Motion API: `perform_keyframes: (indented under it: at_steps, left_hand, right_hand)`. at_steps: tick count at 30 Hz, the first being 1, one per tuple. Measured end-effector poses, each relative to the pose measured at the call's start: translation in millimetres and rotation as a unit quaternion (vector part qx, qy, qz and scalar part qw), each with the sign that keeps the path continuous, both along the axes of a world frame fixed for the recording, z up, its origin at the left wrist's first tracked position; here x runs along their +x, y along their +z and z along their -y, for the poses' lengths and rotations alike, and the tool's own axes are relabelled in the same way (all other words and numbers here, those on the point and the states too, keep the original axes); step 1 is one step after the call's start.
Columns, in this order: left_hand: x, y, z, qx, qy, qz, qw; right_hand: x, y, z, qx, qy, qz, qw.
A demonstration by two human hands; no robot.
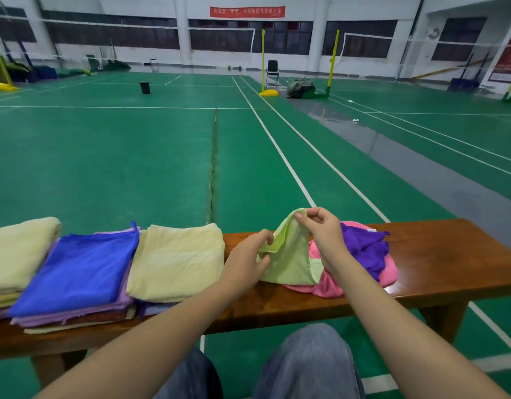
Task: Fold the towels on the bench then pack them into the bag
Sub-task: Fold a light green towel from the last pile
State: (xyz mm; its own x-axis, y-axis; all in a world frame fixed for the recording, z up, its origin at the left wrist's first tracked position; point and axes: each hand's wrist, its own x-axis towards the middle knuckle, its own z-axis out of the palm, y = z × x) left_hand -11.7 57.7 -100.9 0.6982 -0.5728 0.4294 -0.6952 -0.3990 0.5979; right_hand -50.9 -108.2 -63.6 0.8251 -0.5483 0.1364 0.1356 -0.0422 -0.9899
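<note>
Green towel (289, 254) | held up over pink towel (329, 286) and purple towel (366, 249) heap, right end of bench (438, 254) | right hand (324, 234) pinching top corner, left hand (248, 257) pinching side edge, fingers (320, 214) clamped on cloth, probably to spread for folding | folded stacks (176, 260) parked left | bag unseen

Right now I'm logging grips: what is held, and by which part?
The light green towel: right hand pinches its top corner, left hand pinches its left edge.

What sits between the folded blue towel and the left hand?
Head view: a folded pale yellow towel on the brown wooden bench, beside the left hand.
</note>
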Motion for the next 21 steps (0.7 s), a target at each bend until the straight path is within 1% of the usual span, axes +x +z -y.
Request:
perform_keyframes:
  at_steps: [2, 3, 6, 8, 9, 11, 13, 15, 21]
  left_hand:
    - [3, 3, -2, -0.036, 0.007, -0.035, 0.999]
    - [5, 5, -2, -0.064, 0.014, -0.073, 0.995]
    - [13, 16, -5, -0.148, 0.057, -0.219, 0.963]
    - [25, 25, -7, -0.18, 0.079, -0.275, 0.941]
    - [31, 31, -8, -0.197, 0.082, -0.288, 0.933]
    - [43, 46, -8, -0.212, 0.08, -0.28, 0.933]
    - [55, 65, -4, -0.203, 0.075, -0.249, 0.944]
    - [67, 84, 2, -0.201, 0.073, -0.24, 0.947]
    - [98, 116, 25, -0.256, 0.058, -0.228, 0.938]
  right_hand:
    - [0, 1, 2, 0.005, -0.005, 0.0, 1.0]
    - [-1, 1, 3, 0.008, -0.008, -0.001, 1.0]
    - [0, 4, 8, 0.024, -0.016, -0.002, 1.0]
    - [3, 7, 11, 0.023, -0.016, -0.003, 1.0]
    - [6, 8, 13, 0.019, -0.015, -0.002, 1.0]
    - [13, 14, 16, -0.001, -0.021, 0.002, 1.0]
    - [22, 22, 19, -0.02, -0.035, 0.013, 0.999]
    - [32, 31, 23, -0.028, -0.044, 0.021, 0.998]
    - [66, 57, 34, -0.006, -0.056, 0.05, 0.997]
